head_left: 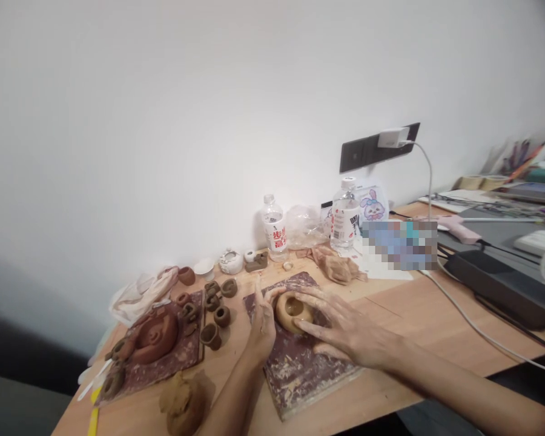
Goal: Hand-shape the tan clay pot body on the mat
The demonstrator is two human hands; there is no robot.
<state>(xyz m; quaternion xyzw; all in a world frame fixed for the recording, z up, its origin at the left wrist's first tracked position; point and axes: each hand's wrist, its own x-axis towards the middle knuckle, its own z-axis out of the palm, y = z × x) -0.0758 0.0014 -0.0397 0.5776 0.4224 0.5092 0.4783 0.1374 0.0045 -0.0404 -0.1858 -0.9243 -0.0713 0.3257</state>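
Round clay pot (294, 312) seated on stained board (295, 381), cupped between loosely curved left hand (264, 321) and spread-fingered right hand (345, 330), apparently so its wall is steadied from both sides; lump of clay (181, 402) kept left of board.

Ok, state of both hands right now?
Left hand: open, against the clay pot's side.
Right hand: open, fingers spread over the same pot's rim and side.

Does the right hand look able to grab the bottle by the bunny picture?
Probably yes, if the right hand leaves the clay pot. Only crumpled brown wrap lies in front of the bottle, and it looks low enough to reach over.
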